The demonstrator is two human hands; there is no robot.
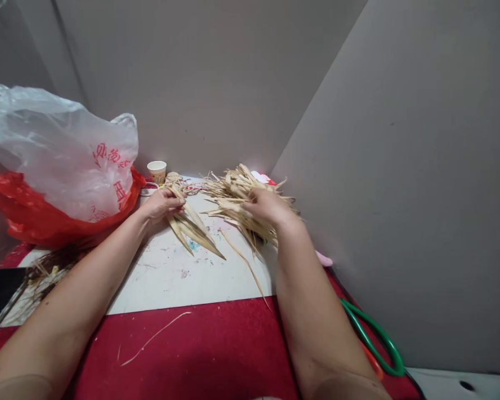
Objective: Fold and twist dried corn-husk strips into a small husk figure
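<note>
My left hand [163,204] is closed around a few long, pointed dried leaves [195,230]. Their tips fan out toward me over a white board [158,278]. To the right lies a heap of straw-coloured dried leaves [233,180], some wide, some narrow like stalks. My right hand [266,205] reaches into this heap, its fingers bent and pinched on dried leaves there; the fingertips are partly hidden. One thin dry strip [245,261] trails from the heap across the board toward the red cloth [183,355].
A white and red plastic bag [75,150] bulges at the left, beside dark dry stems [45,278] and a black flat object [0,291]. Behind my left hand stands a paper cup [156,172]. Grey walls [216,83] close the back and right. Green-handled scissors or pliers [375,339] lie right.
</note>
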